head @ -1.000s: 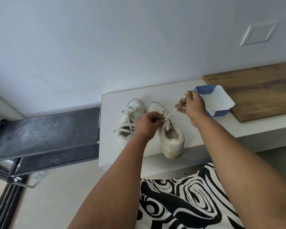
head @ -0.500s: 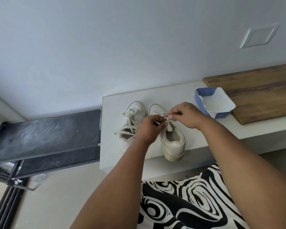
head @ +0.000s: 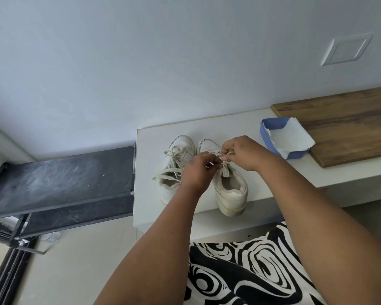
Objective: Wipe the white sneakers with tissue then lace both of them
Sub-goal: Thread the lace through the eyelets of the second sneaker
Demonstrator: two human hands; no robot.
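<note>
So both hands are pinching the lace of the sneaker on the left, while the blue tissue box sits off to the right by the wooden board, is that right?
Not quite. The head view shows the left hand and right hand pinching the lace of the right sneaker, not the left sneaker. The blue tissue box does sit to the right by the wooden board.

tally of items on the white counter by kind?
White lace-up sneakers: 2 (left one, right one)
Blue tissue box with white tissue: 1
Brown wooden board: 1
Total: 4
</note>
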